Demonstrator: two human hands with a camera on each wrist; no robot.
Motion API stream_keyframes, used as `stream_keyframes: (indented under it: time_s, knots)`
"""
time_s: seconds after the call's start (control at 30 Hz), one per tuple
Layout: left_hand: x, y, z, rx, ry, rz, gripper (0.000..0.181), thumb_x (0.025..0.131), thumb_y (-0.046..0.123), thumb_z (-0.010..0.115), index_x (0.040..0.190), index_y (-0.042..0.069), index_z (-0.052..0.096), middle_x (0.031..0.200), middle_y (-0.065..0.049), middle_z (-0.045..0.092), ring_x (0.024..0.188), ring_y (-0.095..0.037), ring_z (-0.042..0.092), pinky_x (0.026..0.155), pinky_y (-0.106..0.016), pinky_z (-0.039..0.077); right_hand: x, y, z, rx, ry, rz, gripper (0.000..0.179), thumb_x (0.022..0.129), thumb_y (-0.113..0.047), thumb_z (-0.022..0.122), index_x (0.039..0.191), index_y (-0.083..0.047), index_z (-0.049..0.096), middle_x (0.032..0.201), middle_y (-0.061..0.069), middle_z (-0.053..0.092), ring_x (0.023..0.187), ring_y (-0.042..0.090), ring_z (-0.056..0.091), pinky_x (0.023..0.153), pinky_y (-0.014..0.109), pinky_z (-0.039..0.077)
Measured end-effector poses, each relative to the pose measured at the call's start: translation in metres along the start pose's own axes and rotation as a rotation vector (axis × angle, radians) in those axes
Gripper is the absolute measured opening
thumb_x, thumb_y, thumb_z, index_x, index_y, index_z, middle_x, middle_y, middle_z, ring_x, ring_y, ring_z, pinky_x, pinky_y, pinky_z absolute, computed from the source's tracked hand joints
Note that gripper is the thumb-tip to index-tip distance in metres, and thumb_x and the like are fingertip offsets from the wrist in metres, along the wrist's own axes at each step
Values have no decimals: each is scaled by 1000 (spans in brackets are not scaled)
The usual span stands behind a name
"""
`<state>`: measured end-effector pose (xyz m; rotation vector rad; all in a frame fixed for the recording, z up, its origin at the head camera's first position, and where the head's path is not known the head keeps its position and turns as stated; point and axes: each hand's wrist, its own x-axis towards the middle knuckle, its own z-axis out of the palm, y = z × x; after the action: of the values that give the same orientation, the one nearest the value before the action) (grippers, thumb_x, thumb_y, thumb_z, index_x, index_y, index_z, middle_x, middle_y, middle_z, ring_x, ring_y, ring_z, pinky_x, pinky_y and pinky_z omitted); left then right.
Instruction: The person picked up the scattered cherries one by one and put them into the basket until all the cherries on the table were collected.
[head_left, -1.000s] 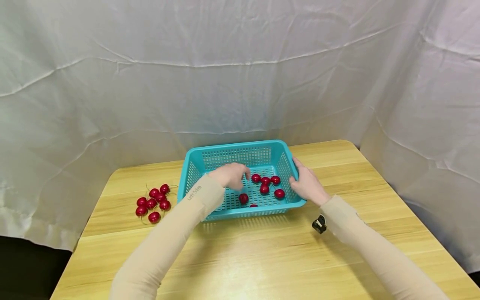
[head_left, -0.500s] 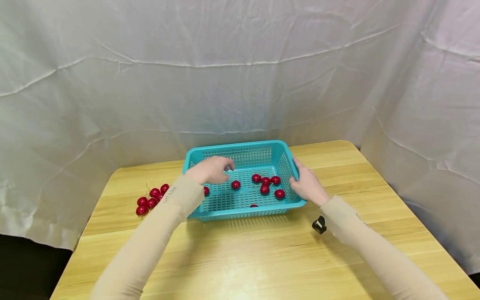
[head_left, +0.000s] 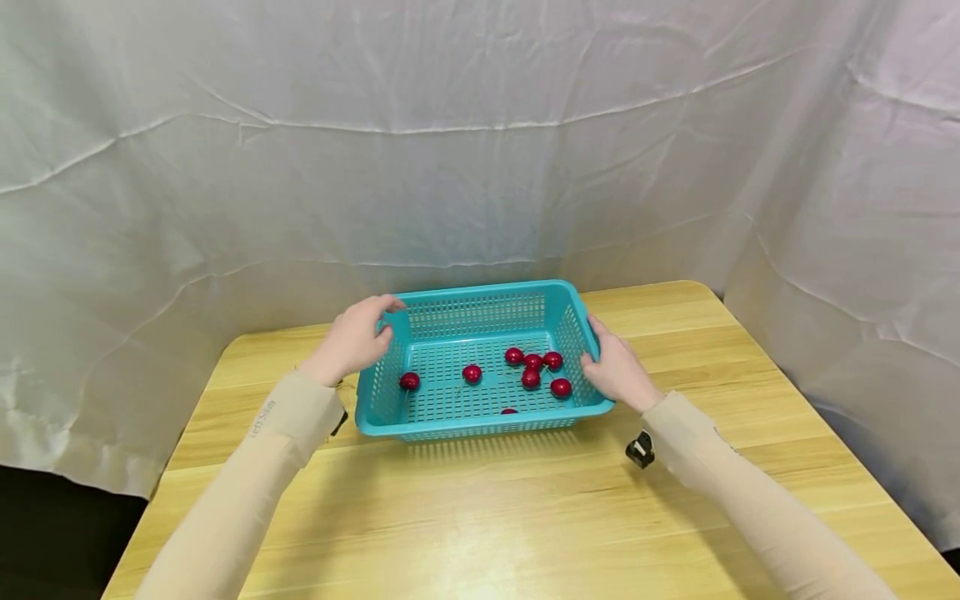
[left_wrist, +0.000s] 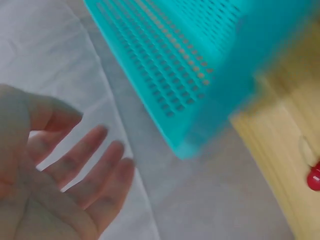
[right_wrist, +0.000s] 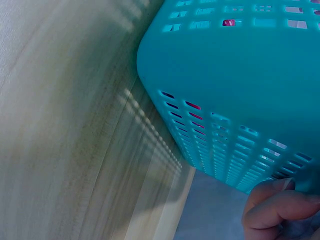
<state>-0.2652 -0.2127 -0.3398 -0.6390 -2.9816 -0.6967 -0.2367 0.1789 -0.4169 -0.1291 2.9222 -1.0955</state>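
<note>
A turquoise perforated basket [head_left: 472, 427] sits on the table with several red cherries [head_left: 531, 378] on its floor. Over its left end hovers my left hand [head_left: 352, 337], fingers loosely bent and holding nothing; the left wrist view shows the bare palm and spread fingers [left_wrist: 107, 192] apart from the basket. At the opposite end, my right hand [head_left: 618, 367] grips the basket's right rim, thumb on the inner side. Curled fingers [right_wrist: 272, 205] press against the outer wall in the right wrist view. One cherry [left_wrist: 314, 177] lies on the table beyond the left hand.
The left hand and sleeve hide most of the loose cherry pile on the left of the wooden table [head_left: 480, 517]. Grey cloth [head_left: 465, 183] hangs close behind the basket and along both sides. A small black device [head_left: 640, 450] sits under the right wrist.
My left hand has moved left from over the basket's middle to its left end. A cherry it covered now shows near the left wall, and another lies mid-basket. The right hand stays put.
</note>
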Motion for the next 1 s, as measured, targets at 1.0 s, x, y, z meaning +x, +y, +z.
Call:
stream_keyframes:
  time_s: [1.0]
  knots:
    - [-107, -118, 24, 42, 61, -185, 58, 86, 6, 58, 142, -2, 46, 143, -36, 44, 100, -44, 56, 88, -61, 47, -2, 1, -2, -5, 9, -2, 78, 95, -10, 49, 161, -2, 9, 145, 38, 47, 106, 47, 68, 63, 38, 63]
